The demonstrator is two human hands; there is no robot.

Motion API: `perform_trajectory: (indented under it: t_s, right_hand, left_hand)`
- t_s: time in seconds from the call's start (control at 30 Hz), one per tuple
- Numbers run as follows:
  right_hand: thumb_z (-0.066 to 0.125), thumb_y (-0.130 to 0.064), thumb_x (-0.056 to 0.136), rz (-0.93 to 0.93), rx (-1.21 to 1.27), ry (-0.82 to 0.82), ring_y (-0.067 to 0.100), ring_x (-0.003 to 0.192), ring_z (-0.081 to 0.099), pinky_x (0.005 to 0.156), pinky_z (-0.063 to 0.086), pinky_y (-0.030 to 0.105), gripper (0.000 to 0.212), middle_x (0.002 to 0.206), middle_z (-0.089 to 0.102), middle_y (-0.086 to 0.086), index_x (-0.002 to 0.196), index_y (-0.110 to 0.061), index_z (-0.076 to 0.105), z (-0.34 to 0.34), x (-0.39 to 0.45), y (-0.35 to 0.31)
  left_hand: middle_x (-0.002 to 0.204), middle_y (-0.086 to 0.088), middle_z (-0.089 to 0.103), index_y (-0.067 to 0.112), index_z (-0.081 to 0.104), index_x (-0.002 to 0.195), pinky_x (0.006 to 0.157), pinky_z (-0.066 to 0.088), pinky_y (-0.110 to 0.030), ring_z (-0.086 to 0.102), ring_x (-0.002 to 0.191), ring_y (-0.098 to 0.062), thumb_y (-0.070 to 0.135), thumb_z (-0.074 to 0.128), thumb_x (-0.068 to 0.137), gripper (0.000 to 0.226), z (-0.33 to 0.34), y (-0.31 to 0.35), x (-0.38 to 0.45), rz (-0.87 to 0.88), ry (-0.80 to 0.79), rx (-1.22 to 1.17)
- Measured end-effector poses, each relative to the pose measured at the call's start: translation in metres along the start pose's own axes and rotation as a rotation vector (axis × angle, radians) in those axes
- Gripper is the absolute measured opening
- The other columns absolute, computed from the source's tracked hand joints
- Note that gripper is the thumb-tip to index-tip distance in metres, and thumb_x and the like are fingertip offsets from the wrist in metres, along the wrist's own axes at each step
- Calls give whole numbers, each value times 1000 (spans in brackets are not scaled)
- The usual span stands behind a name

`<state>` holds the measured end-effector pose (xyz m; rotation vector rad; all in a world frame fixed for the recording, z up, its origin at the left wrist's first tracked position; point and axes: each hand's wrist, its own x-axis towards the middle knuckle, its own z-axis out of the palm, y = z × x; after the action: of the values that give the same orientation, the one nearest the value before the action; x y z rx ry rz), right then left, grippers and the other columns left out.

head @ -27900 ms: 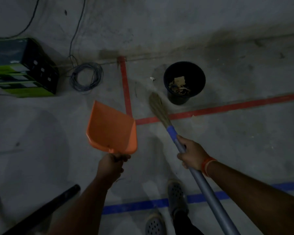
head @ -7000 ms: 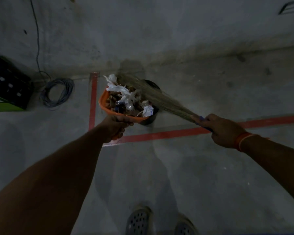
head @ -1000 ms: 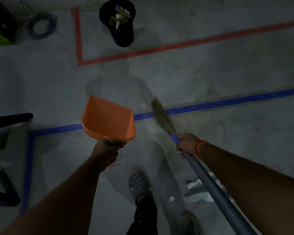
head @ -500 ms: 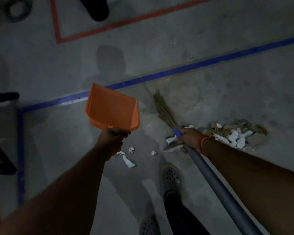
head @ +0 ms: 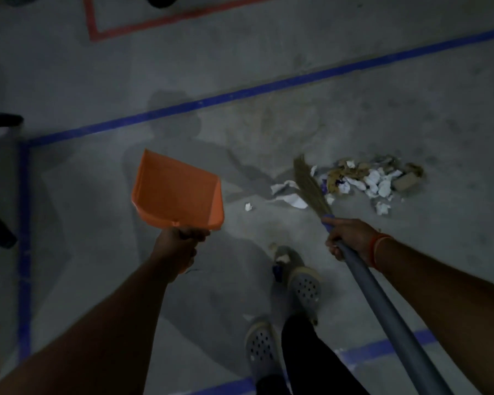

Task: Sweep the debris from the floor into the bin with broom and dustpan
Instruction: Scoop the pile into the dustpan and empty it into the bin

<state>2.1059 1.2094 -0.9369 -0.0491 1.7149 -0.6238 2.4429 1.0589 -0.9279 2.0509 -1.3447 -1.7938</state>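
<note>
Item: debris (head: 365,181), heaped on the floor (head: 268,67) at two o'clock. Crumpled paper and scraps; I judge it light, soft, prone to scatter.
My left hand (head: 177,246) grips the empty dustpan (head: 177,192) by its handle; my right hand (head: 351,238) clasps the broom (head: 311,189) just below the bristles.
Bin (head: 157,0) cut off at twelve o'clock; lighting dim.

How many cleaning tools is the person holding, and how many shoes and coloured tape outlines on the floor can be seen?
Dustpan: 1
Broom: 1
Shoes: 2
Tape colours, blue and red: 2
Total: 6
</note>
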Motion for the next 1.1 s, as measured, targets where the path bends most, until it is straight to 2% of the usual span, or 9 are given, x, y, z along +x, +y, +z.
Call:
perform_trajectory:
  t_s: [0.1, 0.2, 0.33, 0.43, 0.57, 0.73, 0.9, 1.03, 1.1]
  right_hand:
    - [45, 5, 92, -49, -14, 100, 21, 39, 49, 40, 42, 25, 50, 71, 54, 17, 135, -18, 55, -4, -25, 35]
    - [49, 3, 90, -157, -133, 103, 25, 48, 57, 48, 47, 29, 56, 86, 64, 14, 138, -26, 52, -4, -45, 64]
    - [53, 0, 89, -308, -285, 101, 24, 52, 64, 50, 52, 31, 56, 81, 70, 9, 136, -33, 54, 15, -58, 86]
    - [53, -3, 88, -383, -367, 49, 21, 51, 64, 50, 54, 30, 57, 83, 70, 3, 135, -34, 54, 41, -60, 95]
    - [54, -5, 89, -427, -399, -63, 19, 53, 60, 54, 57, 31, 55, 95, 70, 10, 136, -33, 54, 91, -50, 99]
    - [52, -7, 89, -434, -532, -187, 21, 58, 60, 47, 50, 25, 56, 124, 60, 13, 140, -30, 50, 159, -25, 105]
    - [51, -8, 89, -376, -707, -274, 37, 88, 66, 71, 60, 45, 57, 145, 44, 16, 143, -26, 45, 203, -10, 130]
    - [51, -13, 93, -321, -713, -214, 36, 113, 59, 92, 54, 41, 48, 145, 46, 15, 140, -23, 49, 193, 0, 164]
    - [52, -14, 94, -267, -632, -152, 35, 113, 59, 92, 53, 38, 45, 139, 51, 11, 138, -25, 52, 168, 0, 178]
  left_hand:
    - [52, 5, 57, 10, 72, 86, 41, 29, -16, 39, 43, -12, -11, 42, 97, 38, 6, -37, -26, -39, 26, -50]
    - [51, 6, 56, 10, 72, 87, 42, 28, -16, 37, 47, -14, -11, 40, 97, 39, 12, -59, -45, -31, 37, -105]
    - [44, 8, 49, 8, 70, 94, 37, 25, -12, 35, 35, -6, -11, 38, 99, 37, 14, -72, -63, -16, 42, -161]
    - [47, 4, 48, 7, 70, 101, 36, 24, -11, 33, 34, -5, -9, 38, 99, 35, 16, -82, -76, 8, 31, -170]
    - [58, -6, 42, 6, 72, 100, 37, 25, -14, 34, 37, -10, -9, 40, 98, 35, 5, -98, -92, 26, 85, -163]
    - [55, -3, 39, 3, 72, 103, 38, 24, -13, 31, 35, -10, -11, 38, 97, 38, -13, -118, -105, 14, 120, -173]
    - [50, -3, 37, 2, 71, 106, 37, 24, -13, 31, 32, -8, -12, 37, 98, 37, -25, -137, -115, 2, 113, -183]
    - [55, -6, 41, 0, 70, 105, 35, 24, -16, 32, 33, -8, -13, 37, 98, 37, -24, -155, -120, -14, 113, -169]
    - [63, -9, 44, 1, 71, 104, 36, 25, -17, 34, 34, -8, -13, 36, 98, 38, -19, -161, -123, -20, 103, -166]
